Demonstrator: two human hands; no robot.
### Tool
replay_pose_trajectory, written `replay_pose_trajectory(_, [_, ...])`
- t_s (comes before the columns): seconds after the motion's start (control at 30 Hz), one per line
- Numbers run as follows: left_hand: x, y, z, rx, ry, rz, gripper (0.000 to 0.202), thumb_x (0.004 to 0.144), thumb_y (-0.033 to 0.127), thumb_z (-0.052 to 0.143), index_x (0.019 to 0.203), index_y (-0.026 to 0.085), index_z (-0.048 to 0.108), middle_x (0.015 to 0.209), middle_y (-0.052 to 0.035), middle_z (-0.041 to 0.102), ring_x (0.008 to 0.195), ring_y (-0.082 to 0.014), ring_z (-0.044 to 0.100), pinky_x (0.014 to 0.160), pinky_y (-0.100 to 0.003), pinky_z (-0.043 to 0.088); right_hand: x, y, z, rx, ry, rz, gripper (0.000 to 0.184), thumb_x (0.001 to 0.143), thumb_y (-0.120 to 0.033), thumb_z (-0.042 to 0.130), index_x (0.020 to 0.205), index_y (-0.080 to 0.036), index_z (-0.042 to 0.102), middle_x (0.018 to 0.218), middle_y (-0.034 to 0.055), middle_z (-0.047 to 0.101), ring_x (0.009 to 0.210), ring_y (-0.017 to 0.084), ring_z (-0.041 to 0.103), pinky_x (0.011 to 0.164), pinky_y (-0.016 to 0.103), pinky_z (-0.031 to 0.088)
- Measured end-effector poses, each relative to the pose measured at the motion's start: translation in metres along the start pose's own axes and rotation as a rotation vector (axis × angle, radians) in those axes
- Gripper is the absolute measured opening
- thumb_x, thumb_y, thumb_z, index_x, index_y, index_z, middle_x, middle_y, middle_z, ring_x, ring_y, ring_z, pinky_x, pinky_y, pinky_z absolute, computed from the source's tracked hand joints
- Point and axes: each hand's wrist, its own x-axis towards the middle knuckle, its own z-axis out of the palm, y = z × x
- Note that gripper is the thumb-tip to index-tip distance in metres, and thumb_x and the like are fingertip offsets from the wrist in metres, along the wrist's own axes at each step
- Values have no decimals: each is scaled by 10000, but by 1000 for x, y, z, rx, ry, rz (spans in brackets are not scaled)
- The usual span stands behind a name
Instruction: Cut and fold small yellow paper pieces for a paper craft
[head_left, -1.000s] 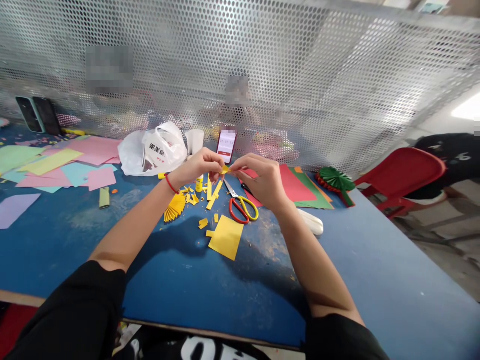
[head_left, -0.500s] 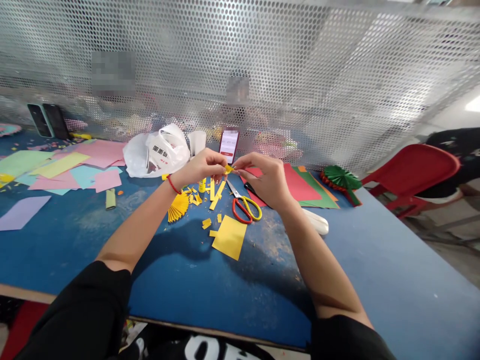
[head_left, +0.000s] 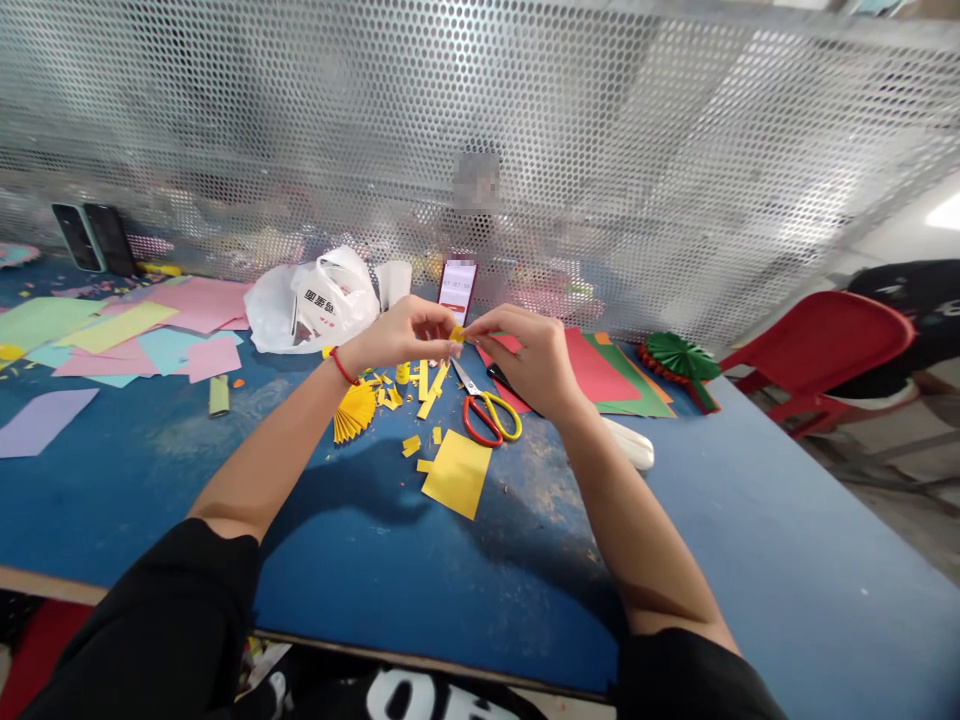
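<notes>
My left hand (head_left: 401, 335) and my right hand (head_left: 525, 358) meet above the blue table (head_left: 375, 560), both pinching a small yellow paper piece (head_left: 456, 334) between their fingertips. A red cord circles my left wrist. Below the hands lie a pleated yellow paper fan (head_left: 353, 412), yellow strips and scraps (head_left: 429, 386), a yellow paper rectangle (head_left: 454, 473), a small glue stick (head_left: 403, 372), and scissors (head_left: 484, 408) with red and yellow handles.
Red and green sheets (head_left: 600, 375) and a green pleated rosette (head_left: 677, 357) lie to the right. A white plastic bag (head_left: 315, 298), a phone (head_left: 457, 288) and pastel sheets (head_left: 127, 335) sit further back. A perforated metal screen (head_left: 525, 150) bounds the far edge. A red chair (head_left: 817, 350) stands at right.
The fingertips of both hands have drawn slightly closer around the yellow piece. The view has shifted only a little.
</notes>
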Motion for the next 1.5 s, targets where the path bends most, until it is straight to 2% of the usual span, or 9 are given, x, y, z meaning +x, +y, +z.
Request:
replay_pose_trajectory(0.13, [-1, -4, -1, 191, 62, 126, 302, 810, 413, 751, 765, 122, 682, 684, -37, 672, 603, -106, 597, 550, -189, 456, 0, 1, 1, -19, 16, 11, 115, 900, -170, 624, 869, -224, 720, 868, 21, 749, 812, 172, 692, 755, 316, 527])
replay_pose_trajectory(0.3, [-1, -9, -1, 475, 150, 357, 318, 907, 422, 657, 780, 137, 717, 682, -32, 705, 583, -106, 627, 565, -196, 447, 0, 4, 1, -24, 37, -14, 128, 884, -120, 625, 873, -199, 725, 865, 29, 755, 809, 170, 701, 738, 306, 533])
replay_pose_trajectory(0.53, [-1, -7, -5, 627, 180, 405, 415, 962, 501, 577, 816, 149, 741, 726, -38, 733, 607, -121, 658, 570, -212, 429, 0, 4, 0, -18, 37, -11, 124, 887, -118, 628, 874, -188, 729, 858, 35, 752, 806, 169, 698, 736, 307, 534])
replay_pose_trajectory(0.7, [0, -7, -4, 605, 195, 380, 473, 897, 596, 631, 836, 140, 742, 737, -47, 737, 603, -123, 669, 574, -211, 445, 0, 2, -1, 0, 9, -4, 131, 902, -149, 604, 869, -199, 721, 867, 36, 752, 801, 166, 689, 744, 312, 529])
replay_pose_trajectory(0.9, [0, -7, -2, 655, 191, 405, 440, 947, 553, 579, 846, 154, 737, 737, -37, 727, 605, -121, 640, 563, -227, 415, 1, 0, -3, -4, -18, -18, 140, 906, -147, 588, 858, -196, 710, 858, 37, 741, 803, 162, 687, 736, 298, 512])
replay_pose_trajectory(1.17, [-2, -2, -1, 614, 193, 348, 441, 868, 567, 678, 733, 148, 664, 662, -5, 687, 593, -116, 635, 565, -225, 410, 1, 0, -5, -1, -41, -20, 153, 912, -142, 568, 871, -205, 701, 878, 34, 740, 827, 163, 688, 754, 298, 512])
replay_pose_trajectory(1.27, [-2, 2, -2, 521, 137, 310, 392, 898, 486, 659, 701, 148, 671, 649, -2, 678, 582, -100, 608, 554, -222, 396, 1, 1, -4, 18, -15, -33, 134, 923, -168, 584, 869, -206, 700, 877, 32, 741, 820, 159, 689, 750, 297, 518])
replay_pose_trajectory(1.37, [-3, 8, -3, 336, 114, 183, 347, 923, 420, 609, 741, 148, 724, 696, -25, 714, 630, -111, 633, 575, -217, 436, 1, 1, -4, 31, -6, -40, 130, 931, -170, 590, 878, -198, 705, 877, 36, 742, 825, 152, 693, 756, 292, 525])
replay_pose_trajectory(1.5, [-2, 15, -3, 112, 103, 52, 266, 872, 364, 657, 772, 133, 740, 741, -56, 745, 684, -131, 676, 599, -205, 492, 1, 0, -4, 33, 4, -43, 130, 932, -160, 592, 885, -195, 709, 879, 35, 744, 828, 146, 693, 755, 293, 532])
